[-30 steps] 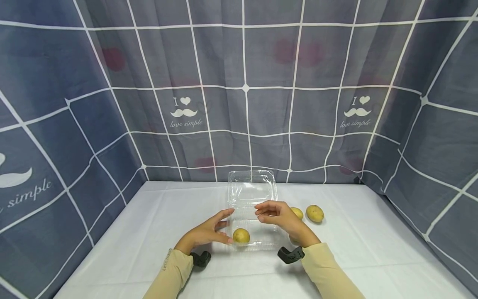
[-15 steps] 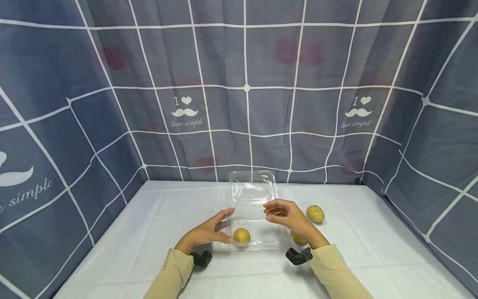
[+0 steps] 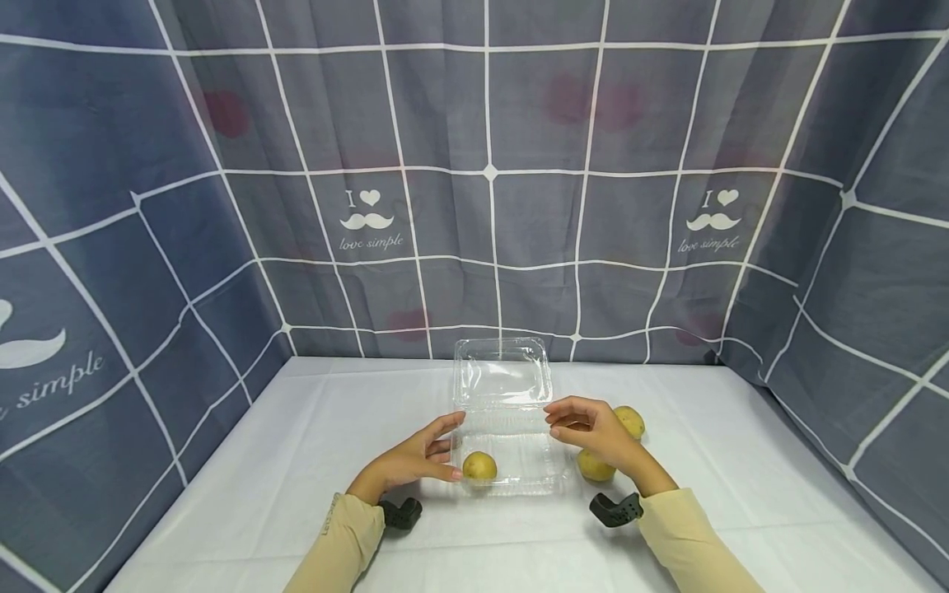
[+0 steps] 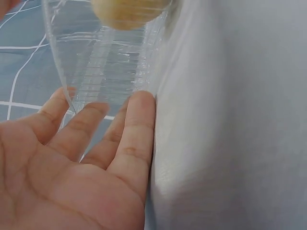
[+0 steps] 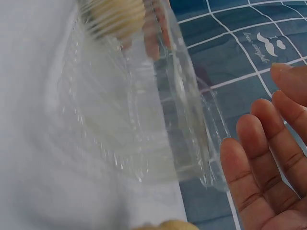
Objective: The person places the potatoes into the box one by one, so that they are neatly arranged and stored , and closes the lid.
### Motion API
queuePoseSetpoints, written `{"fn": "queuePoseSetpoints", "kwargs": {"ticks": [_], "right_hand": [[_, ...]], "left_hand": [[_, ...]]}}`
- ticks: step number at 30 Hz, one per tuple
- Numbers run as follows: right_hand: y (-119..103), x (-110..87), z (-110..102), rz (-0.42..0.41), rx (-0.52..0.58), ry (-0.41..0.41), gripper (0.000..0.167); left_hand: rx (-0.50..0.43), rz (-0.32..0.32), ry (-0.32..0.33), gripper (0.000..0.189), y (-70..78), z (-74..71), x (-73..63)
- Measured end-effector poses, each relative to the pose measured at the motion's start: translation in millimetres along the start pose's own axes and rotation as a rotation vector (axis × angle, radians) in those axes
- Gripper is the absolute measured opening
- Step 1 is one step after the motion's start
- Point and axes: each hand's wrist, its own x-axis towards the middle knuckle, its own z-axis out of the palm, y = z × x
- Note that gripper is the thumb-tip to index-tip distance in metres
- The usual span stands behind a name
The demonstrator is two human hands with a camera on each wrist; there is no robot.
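Note:
A clear plastic clamshell container (image 3: 519,461) stands on the table with its lid (image 3: 502,375) raised at the back. One potato (image 3: 479,466) lies inside, at the front left; the left wrist view shows this potato (image 4: 127,12) through the ribbed wall. My left hand (image 3: 408,461) rests at the container's left side, fingers extended, with fingertips (image 4: 141,103) against the wall. My right hand (image 3: 596,432) hovers by the right side, holding nothing, its fingers loosely bent. Beneath and behind it lie a potato (image 3: 596,467) and another potato (image 3: 630,421), partly covered by the hand.
A white cloth (image 3: 356,395) covers the table. Grey-blue checked curtains (image 3: 445,214) enclose it at the back and both sides. Each wrist carries a black camera mount, on the left (image 3: 400,514) and on the right (image 3: 617,510).
My right hand has drawn back rightward from over the container, uncovering the nearer potato at its right and partly covering the farther one. The left hand and the container have stayed in place.

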Motion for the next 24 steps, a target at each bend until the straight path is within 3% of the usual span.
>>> {"fn": "queuePoseSetpoints", "kwargs": {"ticks": [24], "right_hand": [[15.5,-25.7,-33.9,0.098,-0.075,0.05,0.029]], "left_hand": [[-0.01,-0.01,0.0,0.104,-3.9,-2.3,1.5]]}}
